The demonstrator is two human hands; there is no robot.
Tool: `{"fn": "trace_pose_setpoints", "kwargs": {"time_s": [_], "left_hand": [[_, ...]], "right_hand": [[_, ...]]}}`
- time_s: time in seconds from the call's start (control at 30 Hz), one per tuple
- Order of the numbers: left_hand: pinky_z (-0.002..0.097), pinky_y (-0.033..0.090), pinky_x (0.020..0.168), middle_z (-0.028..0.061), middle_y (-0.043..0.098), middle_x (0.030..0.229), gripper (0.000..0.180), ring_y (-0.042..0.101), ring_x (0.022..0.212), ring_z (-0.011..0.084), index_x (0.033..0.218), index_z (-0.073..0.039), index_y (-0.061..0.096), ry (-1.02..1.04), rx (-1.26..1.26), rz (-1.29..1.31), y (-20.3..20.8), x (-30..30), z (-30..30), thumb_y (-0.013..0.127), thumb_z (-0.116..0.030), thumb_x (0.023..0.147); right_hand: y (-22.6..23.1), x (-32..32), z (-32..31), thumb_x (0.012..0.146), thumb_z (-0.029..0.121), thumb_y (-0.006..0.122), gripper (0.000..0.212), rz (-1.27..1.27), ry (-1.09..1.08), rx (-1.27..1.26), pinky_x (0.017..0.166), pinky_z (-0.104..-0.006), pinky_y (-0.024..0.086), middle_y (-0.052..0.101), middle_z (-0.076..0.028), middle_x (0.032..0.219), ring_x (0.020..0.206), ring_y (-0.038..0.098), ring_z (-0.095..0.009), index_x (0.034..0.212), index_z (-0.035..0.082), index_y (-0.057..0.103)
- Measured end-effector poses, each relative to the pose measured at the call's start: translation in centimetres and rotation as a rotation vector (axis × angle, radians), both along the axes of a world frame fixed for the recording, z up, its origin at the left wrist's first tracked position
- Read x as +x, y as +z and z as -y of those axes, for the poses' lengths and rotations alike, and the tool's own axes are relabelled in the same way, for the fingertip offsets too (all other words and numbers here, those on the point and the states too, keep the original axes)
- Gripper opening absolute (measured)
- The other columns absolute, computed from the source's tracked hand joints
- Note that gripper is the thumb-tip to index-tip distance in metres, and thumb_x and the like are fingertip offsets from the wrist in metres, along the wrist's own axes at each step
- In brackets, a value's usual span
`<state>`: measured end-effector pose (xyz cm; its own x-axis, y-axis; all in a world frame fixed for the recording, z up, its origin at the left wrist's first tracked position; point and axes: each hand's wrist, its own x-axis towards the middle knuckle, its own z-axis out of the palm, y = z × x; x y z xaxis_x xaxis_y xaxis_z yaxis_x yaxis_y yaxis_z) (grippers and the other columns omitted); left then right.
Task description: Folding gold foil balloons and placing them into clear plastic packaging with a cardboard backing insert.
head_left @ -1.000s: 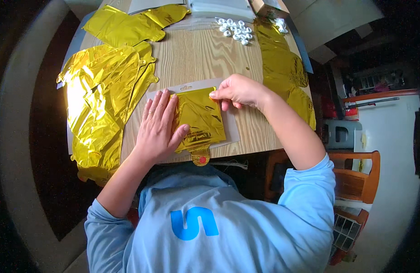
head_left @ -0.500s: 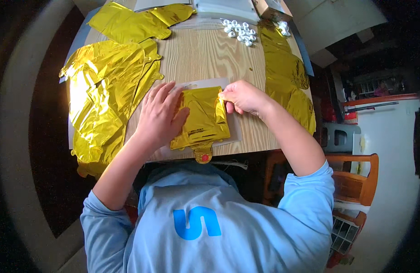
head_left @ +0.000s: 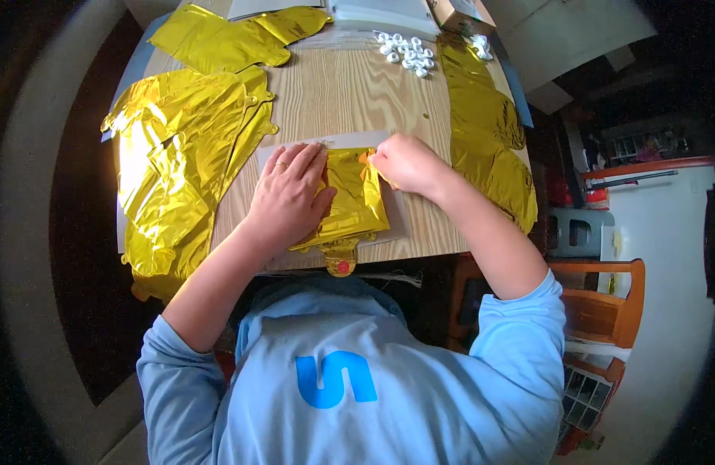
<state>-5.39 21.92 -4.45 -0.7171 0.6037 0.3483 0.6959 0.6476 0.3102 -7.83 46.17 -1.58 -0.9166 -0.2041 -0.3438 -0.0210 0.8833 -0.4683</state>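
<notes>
A folded gold foil balloon (head_left: 346, 205) lies on a clear plastic sleeve (head_left: 396, 213) near the table's front edge. Its tab, marked with a red dot, sticks out toward me. My left hand (head_left: 292, 190) rests flat on the left part of the foil, fingers stretched out and pointing away. At the far right corner, my right hand (head_left: 406, 164) is closed in a pinch on the foil's edge, which is slightly lifted and creased there. Its fingertips are partly hidden behind the hand.
Loose gold foil balloons (head_left: 179, 163) spread over the table's left side, and another gold foil strip (head_left: 481, 108) runs down the right. Farther back lie small white rolls (head_left: 408, 54), a stack of clear sleeves (head_left: 385, 15) and a cardboard box (head_left: 462, 15). A wooden chair (head_left: 598, 310) stands at right.
My left hand has shifted right and covers more of the foil. My right hand has turned over the far right corner, and the foil's right edge is more bunched under its fingers.
</notes>
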Motion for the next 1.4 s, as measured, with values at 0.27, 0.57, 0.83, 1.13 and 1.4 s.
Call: {"fn": "trace_pose_setpoints", "kwargs": {"time_s": [0.27,0.57,0.83,1.13,1.4], "left_hand": [[0.0513,0.03,0.117,0.017,0.052,0.143,0.057,0.045,0.136,0.0348,0.138,0.001,0.052,0.006,0.032,0.032,-0.7,0.3,0.3,0.065,-0.028,0.091],[0.0528,0.026,0.119,0.0184,0.046,0.149,0.061,0.039,0.141,0.036,0.143,0.001,0.047,-0.017,-0.008,0.098,-0.3,0.4,0.6,0.059,-0.034,0.096],[0.0515,0.016,0.122,0.02,0.035,0.157,0.075,0.027,0.149,0.036,0.151,0.002,0.036,-0.03,-0.111,0.116,-0.2,1.0,0.9,0.052,-0.049,0.097],[0.0521,0.018,0.121,0.0213,0.038,0.155,0.077,0.031,0.147,0.0371,0.147,0.005,0.041,-0.014,-0.09,0.053,-0.8,1.1,0.6,0.056,-0.049,0.094],[0.053,0.019,0.12,0.0207,0.038,0.155,0.072,0.032,0.147,0.0367,0.147,0.004,0.041,-0.003,-0.098,0.021,-1.1,1.3,0.7,0.054,-0.045,0.096]], "right_hand": [[0.9,2.8,1.8,0.093,0.031,0.065,0.026,-0.305,-0.069,0.267,0.069,-0.0504,0.053,0.069,-0.017,0.08,0.074,0.068,-0.039,0.092,0.005,0.068],[-2.8,4.6,0.6,0.087,0.02,0.071,0.029,-0.971,0.119,0.287,0.073,-0.0401,0.048,0.062,-0.002,0.1,0.081,0.063,-0.025,0.116,0.017,0.069],[-1.8,4.6,0.9,0.092,0.022,0.065,0.024,-0.78,0.092,0.171,0.082,-0.0395,0.043,0.066,-0.004,0.109,0.096,0.06,-0.024,0.113,0.015,0.073],[-2.6,5.9,4.4,0.099,0.042,0.053,0.061,-0.759,0.027,0.323,0.114,-0.0551,0.026,0.046,-0.02,0.148,0.136,0.043,-0.038,0.141,-0.003,0.048],[-3.7,6.7,4.1,0.1,0.051,0.044,0.08,-0.5,0.137,0.206,0.123,-0.0558,0.001,0.02,-0.023,0.163,0.153,0.016,-0.036,0.154,-0.005,0.027]]}}
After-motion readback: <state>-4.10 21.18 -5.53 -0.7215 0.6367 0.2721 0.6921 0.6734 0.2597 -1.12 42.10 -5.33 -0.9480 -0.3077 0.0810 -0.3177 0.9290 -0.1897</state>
